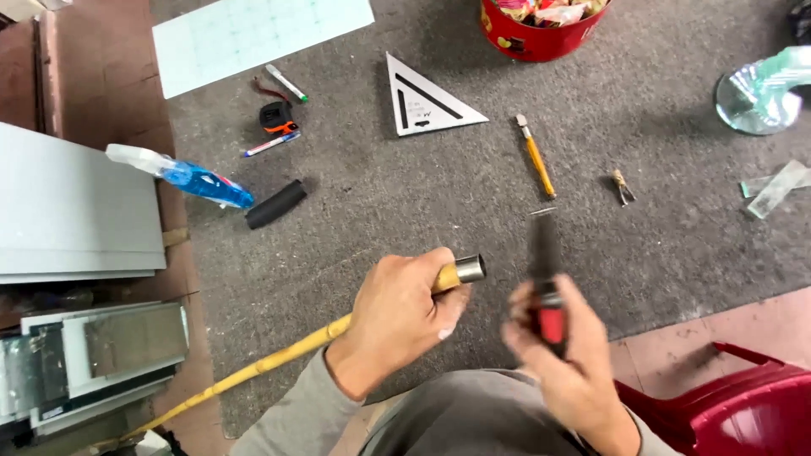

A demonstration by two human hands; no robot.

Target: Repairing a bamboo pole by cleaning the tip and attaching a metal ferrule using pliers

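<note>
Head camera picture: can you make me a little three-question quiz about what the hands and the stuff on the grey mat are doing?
1. True or false: the left hand grips a yellow stick with a metal end.
2. What does the right hand hold? A) a spray bottle B) a black and red tool C) a tape measure
3. What shape is the white ruler on the grey mat?

Key: 1 true. 2 B; the blue spray bottle and the tape measure lie on the mat, away from both hands. 3 a triangle.
</note>
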